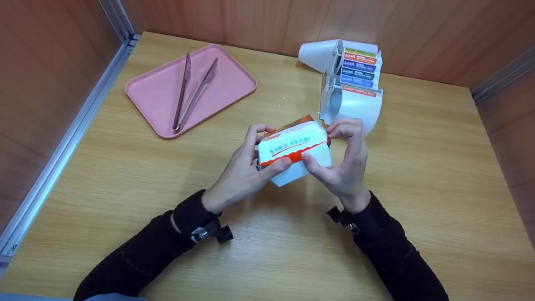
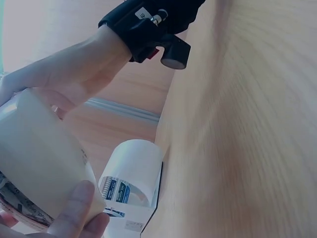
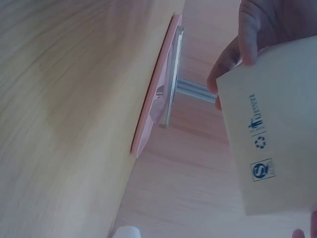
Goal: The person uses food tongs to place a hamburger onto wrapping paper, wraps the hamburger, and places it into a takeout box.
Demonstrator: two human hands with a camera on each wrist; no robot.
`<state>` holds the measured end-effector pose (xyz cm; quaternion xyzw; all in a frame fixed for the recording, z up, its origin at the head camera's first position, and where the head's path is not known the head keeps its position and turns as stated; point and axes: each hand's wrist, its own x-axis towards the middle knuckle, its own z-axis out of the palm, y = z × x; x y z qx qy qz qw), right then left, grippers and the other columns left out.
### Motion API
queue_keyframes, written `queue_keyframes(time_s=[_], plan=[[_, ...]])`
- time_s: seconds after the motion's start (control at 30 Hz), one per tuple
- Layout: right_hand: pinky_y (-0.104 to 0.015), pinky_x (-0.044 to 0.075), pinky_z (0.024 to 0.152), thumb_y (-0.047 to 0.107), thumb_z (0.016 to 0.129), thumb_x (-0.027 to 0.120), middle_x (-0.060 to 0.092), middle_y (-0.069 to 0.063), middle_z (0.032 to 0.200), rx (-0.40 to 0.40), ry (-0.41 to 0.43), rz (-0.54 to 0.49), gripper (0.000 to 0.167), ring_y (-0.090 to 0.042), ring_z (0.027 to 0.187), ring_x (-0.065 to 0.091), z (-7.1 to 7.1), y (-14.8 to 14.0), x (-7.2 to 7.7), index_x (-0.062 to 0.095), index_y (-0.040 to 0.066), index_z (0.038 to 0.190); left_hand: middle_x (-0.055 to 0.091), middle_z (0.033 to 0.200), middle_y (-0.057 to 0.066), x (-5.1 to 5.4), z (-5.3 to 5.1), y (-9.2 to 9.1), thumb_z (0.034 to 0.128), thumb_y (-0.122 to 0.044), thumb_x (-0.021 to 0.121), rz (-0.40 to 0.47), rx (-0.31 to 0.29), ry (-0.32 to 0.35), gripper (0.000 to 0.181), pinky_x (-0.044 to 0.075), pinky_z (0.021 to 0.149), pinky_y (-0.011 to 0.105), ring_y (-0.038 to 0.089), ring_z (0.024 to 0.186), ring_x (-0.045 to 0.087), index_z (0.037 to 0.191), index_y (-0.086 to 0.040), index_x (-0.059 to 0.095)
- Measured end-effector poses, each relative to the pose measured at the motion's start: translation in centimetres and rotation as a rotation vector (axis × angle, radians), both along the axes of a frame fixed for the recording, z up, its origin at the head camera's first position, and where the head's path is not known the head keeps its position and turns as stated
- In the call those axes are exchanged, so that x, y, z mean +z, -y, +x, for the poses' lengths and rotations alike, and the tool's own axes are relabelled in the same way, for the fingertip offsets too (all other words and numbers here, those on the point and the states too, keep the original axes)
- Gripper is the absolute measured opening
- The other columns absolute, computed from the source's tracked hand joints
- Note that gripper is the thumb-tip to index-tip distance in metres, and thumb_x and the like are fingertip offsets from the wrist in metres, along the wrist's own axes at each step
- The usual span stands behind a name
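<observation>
Held up above the table is a small white cardboard food box (image 1: 294, 144) with red trim and printed lettering. My left hand (image 1: 246, 167) grips its left end, thumb on the front face and fingers round the far side. On the right end, my right hand (image 1: 345, 161) holds the box the same way, its thumb close to the left one. The right wrist view shows the box's underside (image 3: 270, 134), printed with small blue marks. In the left wrist view, fingers (image 2: 77, 208) press against the box's pale side. What is inside the box cannot be seen.
A pink tray (image 1: 146, 98) at the back left carries metal tongs (image 1: 194, 96). Behind the right hand stands a dispenser (image 1: 355, 79) with white rolls and colourful label strips. Small white specks (image 1: 282, 101) lie on the wooden table (image 1: 426, 167). Wooden panels enclose the back and sides.
</observation>
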<state>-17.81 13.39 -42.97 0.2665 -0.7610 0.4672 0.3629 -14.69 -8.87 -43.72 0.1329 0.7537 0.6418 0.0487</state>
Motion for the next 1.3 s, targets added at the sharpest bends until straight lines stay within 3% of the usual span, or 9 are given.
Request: queue_keyframes(time_s=[0.23,0.47,0.67,0.83,1.07,1.3], plan=[[-0.025,0.050,0.091,0.053,0.092,0.078,0.065,-0.020,0.113,0.047,-0.004,-0.010,0.061,-0.017,0.113,0.059,0.2,0.0,-0.1,0.059,0.000,0.115,0.060,0.134,0.003,0.0,-0.2,-0.1,0.0890,-0.053,0.084,0.009,0.024,-0.010,0.080,0.063,0.094,0.036,0.019,0.115,0.068,0.147,-0.024,0.037],[-0.029,0.049,0.095,0.053,0.093,0.077,0.062,-0.020,0.117,0.078,-0.052,-0.011,0.059,-0.019,0.116,0.058,0.2,0.0,-0.3,0.057,0.004,0.118,0.061,0.134,0.003,0.0,0.0,-0.2,0.0879,-0.059,0.083,-0.013,0.012,-0.015,0.082,0.062,0.094,0.037,0.019,0.116,0.067,0.147,-0.023,0.038],[-0.044,0.047,0.113,0.039,0.102,0.070,0.061,-0.020,0.133,0.243,-0.181,0.039,0.037,-0.028,0.131,0.060,-0.2,0.0,-0.6,0.057,0.007,0.115,0.059,0.134,0.002,0.1,0.1,-0.4,0.0869,-0.055,0.085,-0.011,-0.031,-0.009,0.082,0.060,0.097,0.037,0.018,0.118,0.065,0.148,-0.024,0.040],[-0.051,0.038,0.125,0.030,0.109,0.063,0.066,-0.021,0.125,0.359,-0.248,0.093,0.023,-0.030,0.128,0.065,-0.1,-0.1,-0.7,0.063,0.008,0.101,0.059,0.131,0.000,0.2,0.2,-0.4,0.0857,-0.049,0.088,0.007,-0.077,-0.009,0.078,0.059,0.096,0.041,0.018,0.115,0.066,0.144,-0.027,0.041],[-0.039,0.052,0.107,0.038,0.110,0.059,0.065,-0.021,0.109,0.331,-0.244,0.021,0.039,-0.034,0.108,0.066,0.0,0.2,-0.6,0.061,0.006,0.088,0.057,0.135,-0.003,0.5,0.3,-0.2,0.0829,-0.055,0.088,-0.046,-0.115,0.013,0.084,0.055,0.096,0.044,0.021,0.115,0.063,0.148,-0.033,0.040],[-0.036,0.052,0.102,0.047,0.109,0.058,0.063,-0.020,0.108,0.240,-0.175,-0.134,0.048,-0.024,0.112,0.068,0.0,0.3,-0.6,0.057,0.003,0.088,0.047,0.153,-0.005,0.9,-0.2,0.8,0.0841,-0.057,0.088,-0.039,-0.203,0.002,0.099,0.060,0.097,0.053,0.024,0.122,0.061,0.164,-0.035,0.035]])
